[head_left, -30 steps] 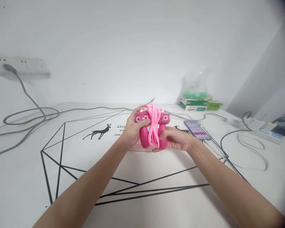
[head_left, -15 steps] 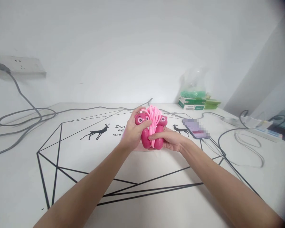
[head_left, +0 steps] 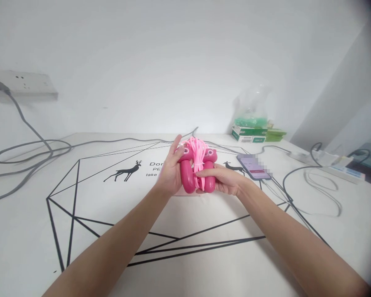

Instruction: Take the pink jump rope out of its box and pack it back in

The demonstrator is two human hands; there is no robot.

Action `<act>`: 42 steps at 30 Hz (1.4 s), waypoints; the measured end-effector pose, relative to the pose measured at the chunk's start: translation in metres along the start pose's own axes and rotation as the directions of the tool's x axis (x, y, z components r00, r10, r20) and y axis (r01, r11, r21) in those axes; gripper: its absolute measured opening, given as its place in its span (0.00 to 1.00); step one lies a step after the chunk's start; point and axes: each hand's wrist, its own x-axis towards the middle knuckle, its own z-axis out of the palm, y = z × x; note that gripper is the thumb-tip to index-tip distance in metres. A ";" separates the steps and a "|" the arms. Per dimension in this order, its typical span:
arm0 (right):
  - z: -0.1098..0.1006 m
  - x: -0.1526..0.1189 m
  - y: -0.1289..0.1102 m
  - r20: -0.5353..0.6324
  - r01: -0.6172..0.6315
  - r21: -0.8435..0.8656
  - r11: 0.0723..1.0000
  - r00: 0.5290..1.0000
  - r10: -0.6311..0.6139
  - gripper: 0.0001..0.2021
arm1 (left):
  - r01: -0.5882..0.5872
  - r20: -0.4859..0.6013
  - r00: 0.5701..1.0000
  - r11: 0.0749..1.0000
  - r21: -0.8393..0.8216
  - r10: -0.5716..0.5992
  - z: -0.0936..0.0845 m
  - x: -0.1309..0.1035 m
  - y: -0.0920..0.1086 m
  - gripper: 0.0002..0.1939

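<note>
A pink jump rope (head_left: 198, 159) is held up over the middle of the table, its cord bundled lengthwise and tied at the middle. Its two dark pink handles, the left handle (head_left: 188, 177) and the right handle (head_left: 210, 181), have animal heads with big eyes. My right hand (head_left: 227, 178) grips the bundle from the right, thumb across the cord. At the left handle, my left hand (head_left: 170, 171) cups the side, thumb by the head and a finger stretched upward; its other fingers are partly hidden. Beneath the handles shows the edge of a pale pink flat thing (head_left: 185, 192).
A phone (head_left: 255, 167) lies to the right on the white table (head_left: 160, 276). Green-and-white boxes (head_left: 249, 135) with a clear bag (head_left: 252, 109) stand at the back right. A grey cable (head_left: 49, 150) loops at the left, and a power strip (head_left: 306, 159) lies right.
My left thumb has drawn back from the cord to the left head, and a left finger has lifted. The handles have tilted slightly; my right hand keeps its grip.
</note>
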 end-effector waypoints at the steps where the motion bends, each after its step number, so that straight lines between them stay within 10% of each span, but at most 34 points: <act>1: -0.001 0.000 0.000 0.004 -0.005 -0.001 1.000 1.000 0.005 0.17 | 0.003 0.015 1.000 1.000 0.007 -0.003 0.000 0.000 0.001 0.36; 14: -0.002 -0.003 -0.002 -0.037 -0.030 -0.055 0.998 0.999 0.028 0.17 | 0.019 0.002 1.000 1.000 0.002 -0.019 0.000 0.001 -0.001 0.35; 26: 0.015 -0.003 0.000 -0.072 -0.031 -0.101 0.994 0.997 0.024 0.23 | -0.267 -0.163 0.928 0.904 0.334 0.335 0.021 -0.008 -0.008 0.16; 35: 0.005 -0.002 0.000 -0.123 0.005 -0.166 0.986 0.992 -0.026 0.16 | -0.046 -0.018 0.999 0.994 0.100 0.048 0.006 0.001 0.006 0.27; 42: 0.008 -0.009 -0.002 -0.031 -0.019 -0.237 0.971 0.999 0.012 0.13 | 0.021 0.149 0.984 0.902 0.430 -0.094 -0.006 0.003 0.045 0.29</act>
